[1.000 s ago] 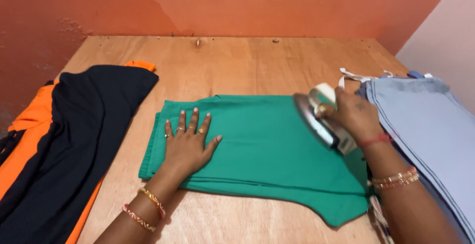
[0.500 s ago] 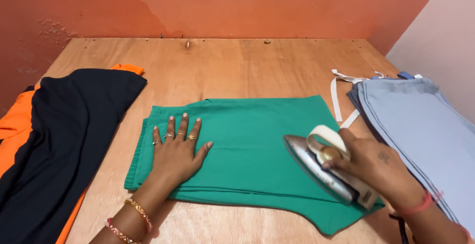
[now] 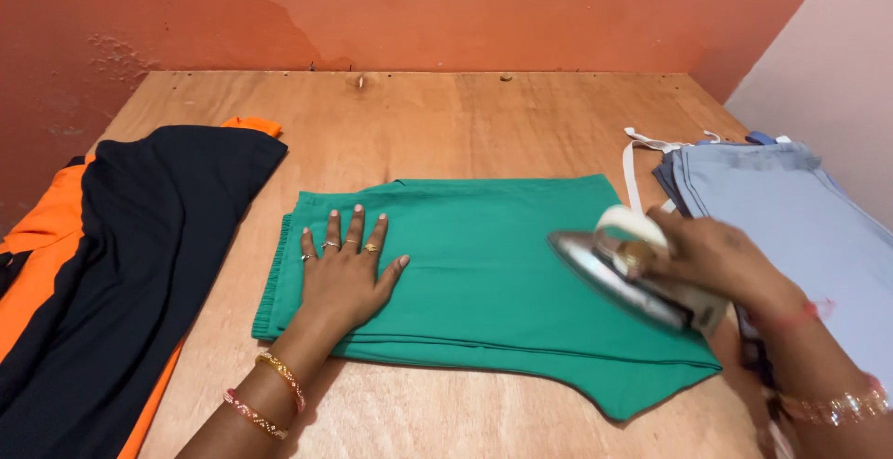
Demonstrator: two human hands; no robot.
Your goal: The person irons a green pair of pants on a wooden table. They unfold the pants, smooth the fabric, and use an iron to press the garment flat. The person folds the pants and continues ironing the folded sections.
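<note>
A folded green garment lies flat in the middle of the wooden table. My left hand rests palm down on its left part, fingers spread. My right hand grips the handle of a metal clothes iron with a pale handle, which sits on the garment's right side, its tip pointing left. The right hand is blurred by motion.
A black garment lies over orange cloth at the left. A stack of folded light blue cloth with white straps sits at the right. Orange walls close off the table's far side and a pale wall stands at the right.
The iron slid from the garment's upper right edge toward me to its lower right, then back up a little. My left hand stayed pressed on the green garment.
</note>
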